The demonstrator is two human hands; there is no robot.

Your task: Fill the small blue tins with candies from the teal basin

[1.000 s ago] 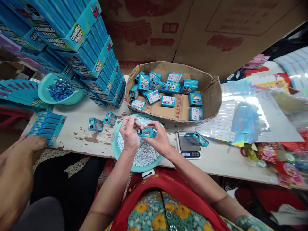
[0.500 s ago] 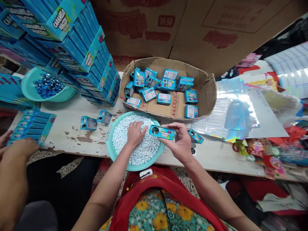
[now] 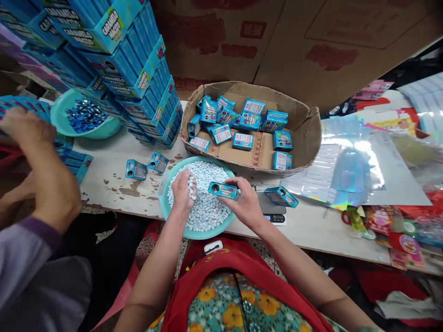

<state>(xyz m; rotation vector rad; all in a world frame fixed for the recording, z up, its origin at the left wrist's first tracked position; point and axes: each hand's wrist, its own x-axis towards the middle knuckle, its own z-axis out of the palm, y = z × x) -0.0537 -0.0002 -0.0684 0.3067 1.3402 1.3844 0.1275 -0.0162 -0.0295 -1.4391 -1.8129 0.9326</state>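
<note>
A turquoise basin (image 3: 162, 203) full of small white candies (image 3: 207, 216) stands at the table's front edge. Over its left part, my left hand (image 3: 182, 190) is cupped around a handful of the candies. My right hand (image 3: 245, 203) grips a small blue candy box (image 3: 223, 190) above the basin's right side, its face with a dark round hole turned up. Just right of that hand, a kitchen scale (image 3: 275, 218) is partly covered by another blue box (image 3: 281, 197) lying tilted on it. Two more boxes, a left one (image 3: 136, 169) and a right one (image 3: 158, 162), lie left of the basin.
Behind the basin is a cut-down cardboard box (image 3: 304, 143) with several blue boxes inside. Tall stacks of blue display boxes (image 3: 138, 69) rise at left, beside a basin of blue wrapped pieces (image 3: 104, 131). A co-worker's arm (image 3: 51, 180) reaches in there. Shiny sheets (image 3: 349, 170) lie right.
My left hand has turned and lifted a little, now holding candies. The blue box in my right hand has shifted slightly left. The co-worker's hand has moved up. The view has shifted somewhat.
</note>
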